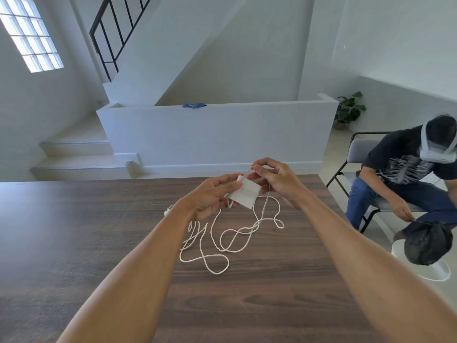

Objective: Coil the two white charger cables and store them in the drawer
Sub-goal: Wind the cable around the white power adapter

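My left hand (210, 196) grips a white square charger brick (244, 195) above the dark wooden table (74, 231). My right hand (274, 181) pinches the white cable (265, 206) where it leaves the brick's top corner. The rest of that cable hangs down and lies in loose loops (232, 241) on the table below both hands. A second white cable (194, 233) lies in a tangle just left of those loops, with a small white plug (168, 211) partly hidden behind my left wrist. No drawer is in view.
A person (405, 174) sits on a folding chair at the right, holding a black bag (427, 243) over a white bowl (435, 271). A low white wall (217, 134) and stairs (81, 159) stand beyond the table's far edge.
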